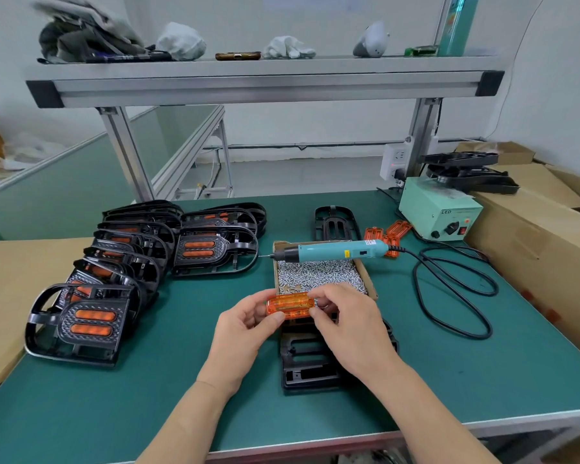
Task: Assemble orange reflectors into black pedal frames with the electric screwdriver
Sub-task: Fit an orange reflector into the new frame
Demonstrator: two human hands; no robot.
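So, an orange reflector point(290, 306) is being pinched at both ends, one end by the left hand point(245, 324) and the other by the right hand point(345, 326), with fingers and thumbs curled round it. It's being held in the air just in front of the screw box point(369, 279). It's right above the far end of a black pedal frame point(310, 360) that's lying flat on the bench point(181, 396) on the near side of that box.

Looks like the seating step is being worked on, and the reflector isn't in the frame yet. Next it probably needs to be lowered and lined up with the frame's openings. After that one hand is going to be needed for a screw and the electric screwdriver point(335, 251), which is being rested across the far edge of the box, bit pointing left.

Spare reflectors point(382, 231) are lying just behind the box's right corner, and another bare frame point(335, 222) is right behind the box. Finished pedals point(114, 272) are being kept in rows to the left of it. A pale green power unit point(439, 212) is sitting well behind and right of the box, with its black cable point(449, 296) looping to the box's right. Nothing is really being blocked, though the open screws are lying right under the reach for the screwdriver.
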